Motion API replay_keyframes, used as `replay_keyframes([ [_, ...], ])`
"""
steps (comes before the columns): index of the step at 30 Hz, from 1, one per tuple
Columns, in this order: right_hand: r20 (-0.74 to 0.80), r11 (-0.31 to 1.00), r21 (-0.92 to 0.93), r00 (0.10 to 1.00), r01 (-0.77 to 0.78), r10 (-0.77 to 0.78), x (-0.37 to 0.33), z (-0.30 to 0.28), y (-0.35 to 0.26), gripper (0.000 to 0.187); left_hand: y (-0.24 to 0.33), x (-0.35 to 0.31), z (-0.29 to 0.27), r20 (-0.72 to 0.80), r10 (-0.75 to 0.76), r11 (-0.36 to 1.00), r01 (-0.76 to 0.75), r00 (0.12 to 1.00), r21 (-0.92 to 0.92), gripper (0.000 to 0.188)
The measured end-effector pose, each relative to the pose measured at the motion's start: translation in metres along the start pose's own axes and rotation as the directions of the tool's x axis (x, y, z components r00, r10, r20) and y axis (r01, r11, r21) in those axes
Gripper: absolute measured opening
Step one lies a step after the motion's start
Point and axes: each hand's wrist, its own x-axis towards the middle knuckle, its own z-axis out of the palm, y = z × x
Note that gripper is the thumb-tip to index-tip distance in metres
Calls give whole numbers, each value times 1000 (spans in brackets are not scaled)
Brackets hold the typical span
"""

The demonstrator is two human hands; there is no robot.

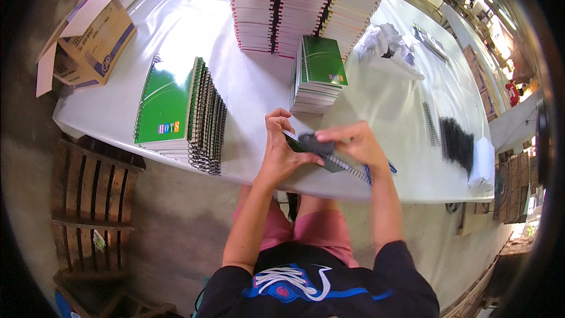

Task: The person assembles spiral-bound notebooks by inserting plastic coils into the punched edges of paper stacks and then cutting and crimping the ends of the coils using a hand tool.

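At the near edge of the table my left hand (281,150) is closed around a green-covered notebook (333,165), tilted with its bound edge up. A spiral wire coil (354,171) runs along that edge and sticks out toward my right wrist. My right hand (356,140), slightly blurred, grips a dark grey rounded pad (316,143) against the coil. Beyond my hands stands a stack of green notebooks (321,73) showing page edges. To the left is a taller stack of green notebooks (168,103) with spiral coils along its sides.
Tall stacks of spiral-bound books (282,12) stand at the back. Crumpled white plastic (388,50) lies right of them. Loose black coils (456,144) lie at the right edge, and a blue-handled tool (391,168) is partly behind my right wrist. A cardboard box (94,41) stands far left.
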Motion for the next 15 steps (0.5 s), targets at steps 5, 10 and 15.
replay_keyframes([
  [5, 50, 998, 55, 998, 22, -25, 12, -2, -7, 37, 3, 5, 2, 52, 4, 1000, -4, 999, 9, 97],
  [10, 43, 976, 157, 986, 152, -160, 20, 5, -21, 42, -2, 4, 4, 103, -76, 997, 75, 992, 11, 99],
  [15, -10, 999, -50, 1000, -18, 18, 26, 2, -4, 40, 1, 6, 2, 96, 8, 1000, -10, 995, 25, 102],
])
